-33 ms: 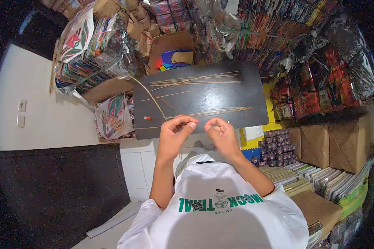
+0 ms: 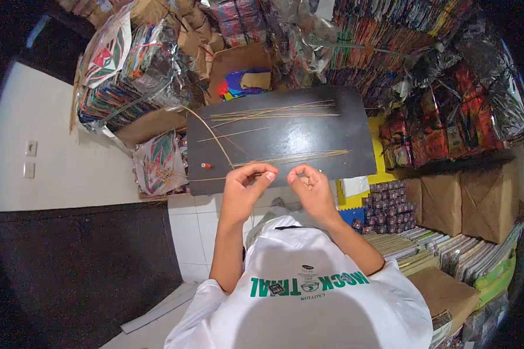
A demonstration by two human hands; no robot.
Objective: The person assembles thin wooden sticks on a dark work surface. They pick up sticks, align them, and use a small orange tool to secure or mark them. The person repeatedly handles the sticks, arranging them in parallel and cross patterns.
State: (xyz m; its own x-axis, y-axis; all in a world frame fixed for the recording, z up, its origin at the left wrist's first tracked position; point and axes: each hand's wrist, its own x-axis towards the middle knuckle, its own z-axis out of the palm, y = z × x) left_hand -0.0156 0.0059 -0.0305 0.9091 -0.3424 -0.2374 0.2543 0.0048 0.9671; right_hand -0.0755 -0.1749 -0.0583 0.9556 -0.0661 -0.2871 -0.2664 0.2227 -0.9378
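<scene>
My left hand [image 2: 248, 185] is closed near the table's front edge, thumb against the fingers. A curved bamboo strip [image 2: 211, 132] runs from the far left down into this hand. A thin straight strip [image 2: 206, 179] also meets it from the left. My right hand [image 2: 312, 185] is a short way to the right, thumb and forefinger pinched; anything between them is too fine to make out. A thin reddish thread [image 2: 236, 145] slants across the table toward my left hand. Several thin bamboo sticks [image 2: 300, 157] lie just beyond my hands, and another bunch [image 2: 273, 113] lies farther back.
A small orange-and-white spool [image 2: 206, 166] sits on the dark table [image 2: 326, 131] at left. Plastic-wrapped stacks [image 2: 128, 87] crowd the left, and more bundles [image 2: 436, 116] the right. An open carton [image 2: 233, 61] stands behind. Brown boxes [image 2: 483, 203] are at right.
</scene>
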